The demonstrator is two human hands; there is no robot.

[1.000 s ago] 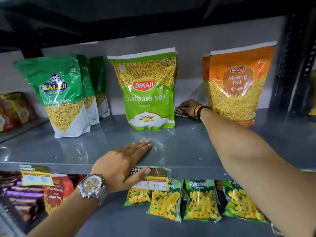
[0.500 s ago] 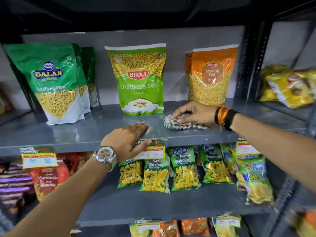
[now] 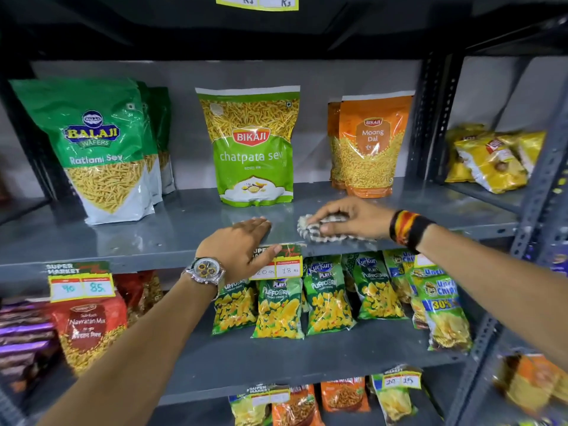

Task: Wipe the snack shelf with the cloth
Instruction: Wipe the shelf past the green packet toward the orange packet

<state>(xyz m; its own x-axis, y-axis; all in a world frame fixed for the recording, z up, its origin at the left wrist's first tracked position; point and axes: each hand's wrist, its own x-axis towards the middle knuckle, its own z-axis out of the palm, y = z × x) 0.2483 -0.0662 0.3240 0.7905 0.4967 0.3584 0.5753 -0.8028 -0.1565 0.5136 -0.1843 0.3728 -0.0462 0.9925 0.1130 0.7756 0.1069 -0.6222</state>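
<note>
While the left hand (image 3: 242,244) lies flat and empty on the front edge of the snack shelf (image 3: 172,232), thumb hooked over the price tag (image 3: 276,267), the right hand (image 3: 350,218) presses down on the striped cloth (image 3: 319,233), fingers curled over it, right at that front edge, just ahead of the chatpata sev bag (image 3: 252,149) and the Moong Dal bag (image 3: 372,146).

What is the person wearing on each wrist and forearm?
The left hand has a chunky silver metal wristwatch with a yellow-accented dial. The right hand has a stack of wristbands in black, orange, yellow and red. Both forearms are bare, with no sleeves in view.
</note>
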